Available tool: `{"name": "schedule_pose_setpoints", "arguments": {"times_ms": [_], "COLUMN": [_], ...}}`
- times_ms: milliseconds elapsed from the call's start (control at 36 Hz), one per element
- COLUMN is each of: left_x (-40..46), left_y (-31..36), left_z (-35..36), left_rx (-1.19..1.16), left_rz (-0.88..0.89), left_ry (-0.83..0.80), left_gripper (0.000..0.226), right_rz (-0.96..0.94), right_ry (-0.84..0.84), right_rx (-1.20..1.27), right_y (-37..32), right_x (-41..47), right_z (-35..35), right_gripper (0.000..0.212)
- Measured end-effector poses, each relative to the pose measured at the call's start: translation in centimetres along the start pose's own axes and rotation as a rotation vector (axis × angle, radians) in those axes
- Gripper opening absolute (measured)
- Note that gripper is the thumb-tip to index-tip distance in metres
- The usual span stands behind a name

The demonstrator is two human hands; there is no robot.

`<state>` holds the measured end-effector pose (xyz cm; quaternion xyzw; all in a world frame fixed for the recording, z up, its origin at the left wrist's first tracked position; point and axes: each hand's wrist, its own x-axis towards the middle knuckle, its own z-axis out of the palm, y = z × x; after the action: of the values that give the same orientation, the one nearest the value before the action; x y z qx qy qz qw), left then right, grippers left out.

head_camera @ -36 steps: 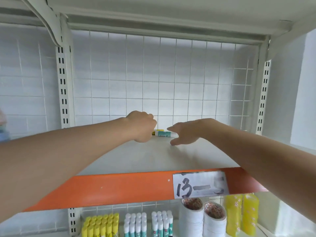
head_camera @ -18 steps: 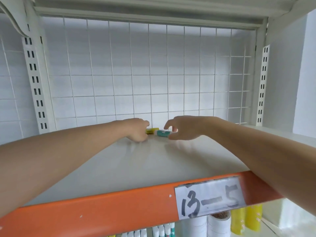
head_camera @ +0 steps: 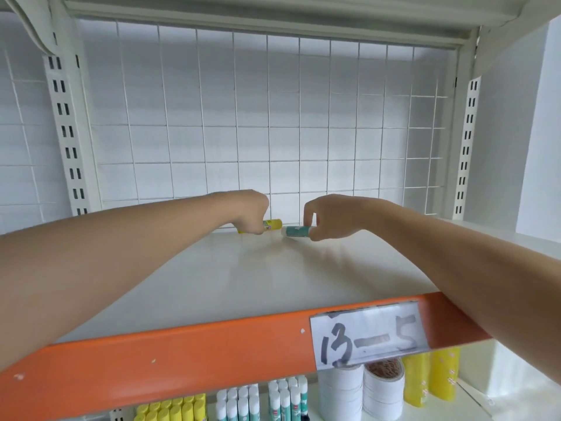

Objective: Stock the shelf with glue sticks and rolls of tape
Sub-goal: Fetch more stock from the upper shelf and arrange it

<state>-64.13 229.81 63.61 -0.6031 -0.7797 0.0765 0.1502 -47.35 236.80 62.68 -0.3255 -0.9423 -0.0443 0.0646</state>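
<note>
A: We log both arms reaching to the back of the upper shelf. The left hand is curled into a fist around a yellow glue stick; one end of it pokes out past the knuckles on the hand's inner side, lying flat on the shelf board close to the wire grid back.

B: Agreed. The right hand pinches a teal glue stick, thumb under, fingers bent over the top. That stick also lies on its side and points from the right hand toward the left one.

A: We note that the two sticks sit just beside each other between the hands, the teal one slightly nearer us than the yellow. Whether they touch we cannot tell.

B: Nearer to us than both hands runs the orange front rail, with a paper label handwritten "13-5" under the right forearm.

A: Below the rail, well under the hands, we see the lower shelf: upright yellow glue sticks under the left arm, white-capped teal glue sticks beside them, then white rolls of tape, then yellow packets under the right arm.
</note>
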Motion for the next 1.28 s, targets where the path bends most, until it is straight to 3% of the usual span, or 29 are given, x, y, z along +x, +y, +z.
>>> {"name": "schedule_pose_setpoints", "arguments": {"times_ms": [83,167,278,556,667,778,944,1111,1278], "left_x": [-1.8,-4.3,-9.0,-21.5,-24.9,-27.4,-29.8,-30.2,-29.5], "left_y": [-0.5,-0.8,-0.8,2.7,6.1,8.9,12.6,14.2,13.5], "left_z": [-1.2,-2.5,-4.4,-4.2,-1.6,1.3,5.4,11.1,17.7], "left_rx": [-0.077,-0.188,-0.350,-0.890,-1.016,-1.118,-1.125,-1.191,-1.239], "left_rz": [-0.032,-0.045,-0.045,-0.025,-0.017,-0.018,-0.032,-0.119,-0.254], "left_ry": [0.072,0.164,0.279,0.694,0.743,0.691,0.657,0.577,0.492], "left_gripper": [0.024,0.016,0.024,0.010,0.016,0.015,0.012,0.013,0.015], "right_rz": [0.007,-0.019,-0.087,-0.335,-0.399,-0.466,-0.523,-0.469,-0.345], "right_ry": [0.054,0.193,0.397,0.702,0.660,0.646,0.633,0.532,0.367], "right_rx": [0.024,0.092,0.238,0.597,0.788,0.941,1.042,0.994,1.032], "right_y": [-0.3,-0.5,-1.1,-3.1,-3.4,-3.7,-3.7,-5.1,-6.9], "right_x": [-0.6,-1.4,-3.1,-12.6,-15.9,-19.2,-22.9,-23.5,-22.1], "right_z": [-0.2,-1.3,-3.4,-3.0,-0.9,1.5,6.0,11.5,16.5], "right_gripper": [0.036,0.023,0.016,0.005,0.002,0.006,0.014,0.024,0.020]}}
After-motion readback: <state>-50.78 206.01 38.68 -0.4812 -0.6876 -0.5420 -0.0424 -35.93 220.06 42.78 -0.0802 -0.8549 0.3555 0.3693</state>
